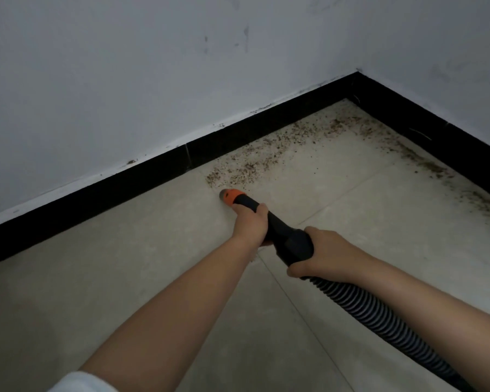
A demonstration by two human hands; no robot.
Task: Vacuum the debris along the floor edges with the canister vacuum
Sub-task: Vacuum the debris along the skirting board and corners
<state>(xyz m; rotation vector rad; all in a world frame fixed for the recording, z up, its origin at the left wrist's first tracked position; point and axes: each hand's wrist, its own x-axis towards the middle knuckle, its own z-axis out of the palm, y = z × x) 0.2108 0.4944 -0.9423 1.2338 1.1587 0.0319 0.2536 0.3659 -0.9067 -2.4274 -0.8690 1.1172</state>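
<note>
Nearest the camera, a white sleeve (79,381) covered the left upper arm at the bottom edge of the view. The ribbed black hose (379,318) ran from the lower right up to the black handle section (294,246). The right hand (318,254) grasped this handle section where the hose joined it, fingers curled around it. Ahead of it, the left hand (251,224) gripped the black tube just behind the orange nozzle (230,196). The nozzle tip rested at or just above the pale floor tiles (125,264); contact could not be confirmed. Brown granular debris (266,159) lay just beyond the nozzle, spread along the black skirting (125,188) toward the room corner and onward along the right-hand wall edge. Scuffed white walls (125,80) stood above the skirting
</note>
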